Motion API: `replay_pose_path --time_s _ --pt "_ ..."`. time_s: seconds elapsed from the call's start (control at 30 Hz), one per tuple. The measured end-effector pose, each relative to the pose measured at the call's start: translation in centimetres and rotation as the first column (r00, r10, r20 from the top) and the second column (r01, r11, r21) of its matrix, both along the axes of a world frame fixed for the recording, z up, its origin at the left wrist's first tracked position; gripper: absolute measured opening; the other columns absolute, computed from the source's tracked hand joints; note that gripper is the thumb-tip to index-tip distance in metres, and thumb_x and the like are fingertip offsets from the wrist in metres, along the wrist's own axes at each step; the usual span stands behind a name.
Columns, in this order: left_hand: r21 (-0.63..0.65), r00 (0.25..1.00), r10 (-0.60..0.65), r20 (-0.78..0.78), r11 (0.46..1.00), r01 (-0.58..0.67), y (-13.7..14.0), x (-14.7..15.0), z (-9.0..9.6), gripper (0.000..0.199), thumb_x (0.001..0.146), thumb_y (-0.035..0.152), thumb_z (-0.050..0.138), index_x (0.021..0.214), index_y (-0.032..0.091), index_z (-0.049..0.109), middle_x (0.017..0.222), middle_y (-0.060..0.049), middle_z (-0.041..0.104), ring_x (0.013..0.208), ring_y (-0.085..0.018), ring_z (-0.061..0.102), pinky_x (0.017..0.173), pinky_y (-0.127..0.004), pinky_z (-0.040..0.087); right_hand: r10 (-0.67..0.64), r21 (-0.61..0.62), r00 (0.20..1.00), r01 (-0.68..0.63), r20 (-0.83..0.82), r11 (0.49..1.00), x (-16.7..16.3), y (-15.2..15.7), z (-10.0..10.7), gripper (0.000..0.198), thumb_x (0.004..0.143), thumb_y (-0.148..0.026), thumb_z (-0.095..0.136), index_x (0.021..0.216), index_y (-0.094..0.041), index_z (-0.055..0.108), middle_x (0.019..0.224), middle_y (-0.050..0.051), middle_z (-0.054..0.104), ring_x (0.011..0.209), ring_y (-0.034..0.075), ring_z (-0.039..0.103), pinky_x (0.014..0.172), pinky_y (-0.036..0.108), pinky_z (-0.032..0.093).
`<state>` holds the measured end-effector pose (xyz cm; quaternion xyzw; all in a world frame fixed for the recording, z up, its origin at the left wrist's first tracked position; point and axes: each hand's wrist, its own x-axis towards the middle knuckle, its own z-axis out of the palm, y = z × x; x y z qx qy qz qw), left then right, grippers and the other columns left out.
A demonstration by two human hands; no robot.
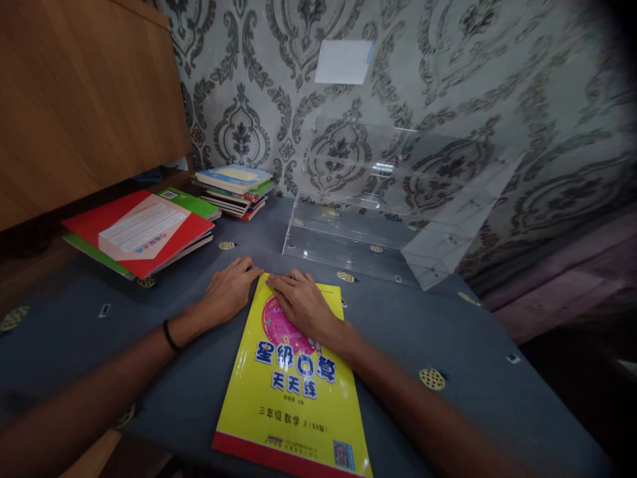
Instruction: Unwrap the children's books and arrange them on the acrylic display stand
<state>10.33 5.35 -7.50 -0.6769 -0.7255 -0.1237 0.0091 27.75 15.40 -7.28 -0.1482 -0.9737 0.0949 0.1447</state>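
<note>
A yellow workbook (293,418) with a pink circle and blue Chinese lettering lies flat on the table before me, its red strip toward me. My left hand (231,289), with a black band on the wrist, rests at the book's far left corner. Its fingers are bent and its thumb touches the corner; whether it pinches anything is hard to see. Across the upper cover lies my right hand (303,305), palm down with fingers stretched toward the far left corner.
Beyond the book stands a clear acrylic rack (368,206) against the patterned wall. Red and green books (144,232) lie at the left, with a second book stack (233,189) behind them. A wooden cabinet (89,99) borders the grey pineapple-print tabletop (398,332).
</note>
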Motion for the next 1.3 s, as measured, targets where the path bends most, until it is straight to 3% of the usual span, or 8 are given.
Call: replay_pose_path --time_s 0.1,0.27,0.57,0.7,0.93,1.3 --pt "-0.011 1.0 0.016 -0.001 1.0 -0.016 -0.1 0.1 0.2 0.035 0.095 0.008 0.041 0.115 0.02 0.067 0.107 -0.009 0.059 0.105 -0.025 0.056 0.071 -0.032 0.046 -0.041 -0.015 0.999 0.041 -0.004 0.999 1.4 0.7 -0.2 0.023 0.101 -0.019 0.048 0.113 -0.02 0.068 0.109 0.009 0.075 0.098 0.026 0.058 0.084 0.04 0.04" --pt "-0.016 1.0 0.025 -0.002 1.0 -0.025 0.0 0.1 0.3 0.035 0.094 0.01 0.041 0.114 0.021 0.068 0.107 -0.01 0.06 0.104 -0.025 0.055 0.07 -0.031 0.046 -0.075 -0.024 0.996 0.074 -0.05 0.997 4.7 1.8 -0.7 0.024 0.1 -0.021 0.048 0.116 -0.022 0.066 0.117 0.008 0.074 0.096 0.025 0.059 0.082 0.039 0.041" --pt "0.042 1.0 0.018 0.006 0.999 -0.018 0.1 0.0 -0.1 0.036 0.096 0.013 0.038 0.112 0.02 0.07 0.103 -0.01 0.062 0.1 -0.025 0.056 0.074 -0.033 0.046 -0.238 0.011 0.959 0.242 -0.155 0.97 8.6 2.5 -1.5 0.027 0.096 -0.02 0.048 0.109 -0.022 0.071 0.101 0.009 0.077 0.09 0.026 0.062 0.082 0.041 0.044" --pt "0.026 1.0 0.012 -0.008 1.0 -0.012 0.1 0.0 0.0 0.034 0.097 0.015 0.039 0.114 0.02 0.068 0.106 -0.01 0.062 0.101 -0.025 0.056 0.074 -0.033 0.046 -0.307 -0.019 0.938 0.309 -0.161 0.951 9.2 2.7 -1.4 0.027 0.094 -0.02 0.048 0.105 -0.02 0.073 0.092 0.01 0.075 0.086 0.026 0.063 0.078 0.039 0.046" --pt "0.042 0.999 0.008 -0.04 0.999 -0.006 -0.1 0.2 0.0 0.036 0.099 0.017 0.037 0.123 0.02 0.064 0.106 -0.011 0.061 0.103 -0.026 0.057 0.069 -0.032 0.046 -0.312 -0.122 0.926 0.292 -0.211 0.949 9.2 3.1 -1.8 0.029 0.093 -0.022 0.047 0.104 -0.018 0.073 0.091 0.01 0.075 0.086 0.025 0.063 0.073 0.037 0.049" --pt "0.041 0.999 0.001 -0.052 0.999 0.001 0.2 0.1 0.1 0.031 0.101 0.025 0.04 0.114 0.021 0.068 0.104 -0.009 0.062 0.101 -0.026 0.059 0.074 -0.034 0.049 -0.291 -0.095 0.909 0.275 -0.297 0.957 9.2 3.5 -2.1 0.023 0.091 -0.014 0.051 0.098 -0.02 0.072 0.093 0.008 0.077 0.088 0.023 0.068 0.081 0.035 0.052"
